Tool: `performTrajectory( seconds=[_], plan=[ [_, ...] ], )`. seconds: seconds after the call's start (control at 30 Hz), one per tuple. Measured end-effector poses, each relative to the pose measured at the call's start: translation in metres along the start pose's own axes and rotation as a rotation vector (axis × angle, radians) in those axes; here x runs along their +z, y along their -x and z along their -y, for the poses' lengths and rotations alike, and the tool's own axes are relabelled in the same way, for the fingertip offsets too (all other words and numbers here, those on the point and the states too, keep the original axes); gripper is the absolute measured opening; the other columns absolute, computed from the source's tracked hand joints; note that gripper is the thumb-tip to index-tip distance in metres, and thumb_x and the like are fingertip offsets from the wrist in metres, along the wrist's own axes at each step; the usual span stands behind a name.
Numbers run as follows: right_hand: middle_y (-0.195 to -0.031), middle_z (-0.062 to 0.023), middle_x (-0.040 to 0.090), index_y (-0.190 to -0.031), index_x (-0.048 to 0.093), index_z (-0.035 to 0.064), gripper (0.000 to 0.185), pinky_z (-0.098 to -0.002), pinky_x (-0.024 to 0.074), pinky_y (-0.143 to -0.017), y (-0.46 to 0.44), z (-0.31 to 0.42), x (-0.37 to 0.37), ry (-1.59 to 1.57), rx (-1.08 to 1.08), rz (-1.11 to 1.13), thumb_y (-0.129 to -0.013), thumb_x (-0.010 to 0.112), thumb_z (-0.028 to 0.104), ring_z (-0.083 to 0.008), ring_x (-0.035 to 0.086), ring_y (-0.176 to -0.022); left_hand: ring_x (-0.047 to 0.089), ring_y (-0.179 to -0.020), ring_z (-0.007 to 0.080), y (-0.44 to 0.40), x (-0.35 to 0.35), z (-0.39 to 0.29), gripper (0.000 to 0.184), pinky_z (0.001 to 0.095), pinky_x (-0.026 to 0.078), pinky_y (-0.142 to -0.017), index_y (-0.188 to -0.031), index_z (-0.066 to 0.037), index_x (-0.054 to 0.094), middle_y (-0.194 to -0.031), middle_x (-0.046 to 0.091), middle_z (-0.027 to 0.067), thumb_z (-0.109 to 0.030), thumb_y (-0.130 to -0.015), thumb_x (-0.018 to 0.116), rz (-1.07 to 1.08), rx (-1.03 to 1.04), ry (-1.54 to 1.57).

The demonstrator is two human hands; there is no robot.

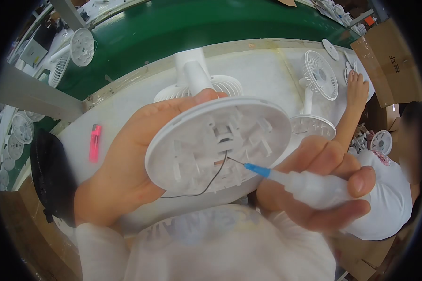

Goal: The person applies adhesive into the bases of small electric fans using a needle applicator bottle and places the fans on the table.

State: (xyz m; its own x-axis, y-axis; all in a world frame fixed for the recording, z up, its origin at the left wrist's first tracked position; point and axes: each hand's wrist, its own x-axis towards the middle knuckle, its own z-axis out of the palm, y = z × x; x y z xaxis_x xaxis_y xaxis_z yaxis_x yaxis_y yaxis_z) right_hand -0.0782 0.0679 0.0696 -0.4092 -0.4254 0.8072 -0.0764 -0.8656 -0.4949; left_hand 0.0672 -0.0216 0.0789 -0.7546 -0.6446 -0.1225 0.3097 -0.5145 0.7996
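My left hand [131, 140] is closed around the rim of a white fan base [197, 140], its hollow underside tilted toward me. Molded posts and ribs show inside it, and a thin dark wire [211, 183] runs out from its middle and over the lower rim. The fan's white stem and grille [227, 84] extend behind the base. My right hand [314, 182] grips a white squeeze bottle [316, 187] with a blue needle tip [258, 169]. The needle reaches to the wire near the middle of the base; whether it touches is hard to tell.
A pink lighter [94, 143] lies on the white worktable [112, 117]. Another small fan [320, 75] stands at the right, near a co-worker's arm [354, 110]. Behind the table runs a green conveyor belt [150, 30]. A cardboard box [391, 63] is at the far right.
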Motion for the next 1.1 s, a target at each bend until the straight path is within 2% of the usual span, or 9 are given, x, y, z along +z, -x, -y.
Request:
performTrajectory(
  seconds=[0.03, 0.1, 0.2, 0.47, 0.57, 0.73, 0.87, 1.03, 1.1],
  plan=[
    [-0.061, -0.0018, 0.043, -0.090, 0.042, 0.0048, 0.025, -0.0243, 0.0278, -0.045, 0.000, 0.000, 0.000, -0.001, 0.013, -0.006, -0.086, 0.046, 0.029, -0.0134, 0.038, -0.055, 0.055, -0.090, 0.0145, 0.000, 0.000, 0.000, 0.029, 0.0275, 0.045, -0.078, -0.104, 0.001, 0.054, -0.099, 0.057, 0.0068, -0.020, -0.084, 0.052, 0.008, -0.008, 0.020],
    [-0.061, -0.0016, 0.043, -0.088, 0.043, 0.0058, 0.025, -0.0248, 0.0277, -0.045, 0.001, 0.002, 0.001, 0.003, 0.021, -0.018, -0.086, 0.045, 0.031, -0.0141, 0.039, -0.056, 0.056, -0.089, 0.0145, -0.005, 0.000, -0.008, 0.029, 0.0274, 0.046, -0.077, -0.103, 0.001, 0.054, -0.098, 0.057, 0.0069, -0.020, -0.084, 0.052, -0.028, -0.241, 0.305],
    [-0.061, -0.0017, 0.042, -0.088, 0.043, 0.0078, 0.025, -0.0257, 0.0271, -0.047, 0.002, 0.002, 0.002, 0.029, 0.040, -0.034, -0.087, 0.043, 0.033, -0.0142, 0.038, -0.061, 0.056, -0.086, 0.0143, -0.008, -0.002, -0.008, 0.029, 0.0274, 0.046, -0.074, -0.102, 0.001, 0.055, -0.096, 0.057, 0.0068, -0.021, -0.084, 0.052, -0.028, -0.292, 0.364],
    [-0.061, -0.0009, 0.040, -0.086, 0.041, 0.0092, 0.024, -0.0261, 0.0250, -0.051, 0.003, 0.004, 0.004, 0.005, 0.082, -0.039, -0.087, 0.044, 0.033, -0.0129, 0.034, -0.058, 0.057, -0.083, 0.0143, -0.005, -0.001, -0.008, 0.029, 0.0266, 0.047, -0.072, -0.100, 0.002, 0.055, -0.094, 0.057, 0.0077, -0.022, -0.084, 0.052, -0.031, -0.243, 0.274],
    [-0.062, -0.0010, 0.040, -0.086, 0.041, 0.0088, 0.024, -0.0261, 0.0239, -0.051, 0.001, 0.004, 0.004, 0.001, 0.087, 0.000, -0.087, 0.044, 0.032, -0.0123, 0.032, -0.055, 0.055, -0.093, 0.0204, -0.004, -0.003, -0.011, 0.031, 0.0314, 0.046, -0.081, -0.107, 0.005, 0.048, -0.105, 0.054, 0.0158, -0.016, -0.085, 0.048, 0.020, -0.226, 0.274],
    [-0.061, -0.0012, 0.040, -0.086, 0.042, 0.0081, 0.023, -0.0260, 0.0229, -0.051, 0.000, 0.004, 0.006, -0.024, 0.085, -0.006, -0.087, 0.044, 0.031, -0.0117, 0.029, -0.052, 0.057, -0.082, 0.0145, -0.006, -0.003, -0.009, 0.030, 0.0261, 0.048, -0.071, -0.101, 0.002, 0.054, -0.094, 0.057, 0.0083, -0.022, -0.084, 0.053, -0.012, -0.257, 0.275],
    [-0.061, -0.0011, 0.039, -0.086, 0.043, 0.0075, 0.023, -0.0258, 0.0221, -0.050, -0.001, 0.004, 0.005, -0.032, 0.078, -0.034, -0.087, 0.044, 0.031, -0.0117, 0.029, -0.052, 0.057, -0.082, 0.0147, -0.005, -0.003, -0.009, 0.030, 0.0263, 0.048, -0.071, -0.101, 0.002, 0.054, -0.094, 0.057, 0.0085, -0.022, -0.084, 0.053, -0.013, -0.243, 0.285],
    [-0.062, -0.0027, 0.042, -0.087, 0.043, 0.0064, 0.024, -0.0251, 0.0225, -0.051, 0.002, 0.004, 0.005, -0.039, 0.017, -0.093, -0.087, 0.045, 0.030, -0.0120, 0.030, -0.052, 0.053, -0.099, 0.0263, -0.006, -0.008, -0.012, 0.035, 0.0375, 0.048, -0.082, -0.114, 0.008, 0.043, -0.110, 0.051, 0.0206, -0.012, -0.085, 0.044, 0.053, -0.260, 0.508],
    [-0.063, -0.0043, 0.044, -0.087, 0.042, 0.0058, 0.024, -0.0245, 0.0259, -0.052, 0.006, 0.000, 0.003, -0.059, -0.057, -0.127, -0.087, 0.045, 0.030, -0.0125, 0.033, -0.053, 0.053, -0.100, 0.0266, -0.007, -0.006, -0.013, 0.034, 0.0386, 0.047, -0.084, -0.114, 0.007, 0.043, -0.111, 0.051, 0.0206, -0.011, -0.085, 0.043, 0.019, -0.189, 0.500]
  ],
)
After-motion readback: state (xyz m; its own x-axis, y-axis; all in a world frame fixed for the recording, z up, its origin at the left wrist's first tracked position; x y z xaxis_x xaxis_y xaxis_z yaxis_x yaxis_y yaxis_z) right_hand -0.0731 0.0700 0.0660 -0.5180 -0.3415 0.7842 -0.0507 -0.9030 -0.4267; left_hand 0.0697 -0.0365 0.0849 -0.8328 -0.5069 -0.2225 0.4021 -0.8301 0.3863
